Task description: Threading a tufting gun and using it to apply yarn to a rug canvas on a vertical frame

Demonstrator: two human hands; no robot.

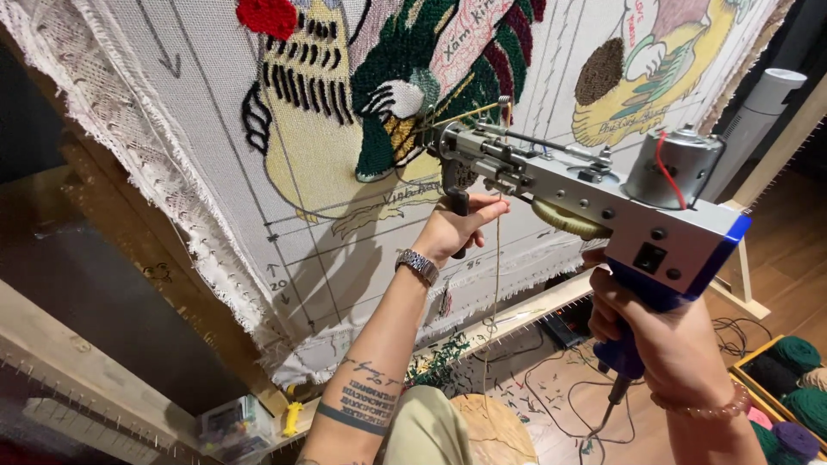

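Tufting gun point(586, 185), silver with a blue grip and a round grey motor on top, sits with its needle tip against the stretched backing cloth point(215, 155), right at the dark green patch of the rooster design. Right hand point(659, 331) is wrapped tight around the blue grip at the gun's rear, fingers closed on it. Left hand point(457, 228) is closed around the black front handle under the gun's nose, a metal watch point(418, 265) on that wrist. Tan yarn point(495, 258) hangs down from the gun past the left hand. Below the gun, cables lie on the floor, and to its lower right stands a box of yarn balls point(788, 379).
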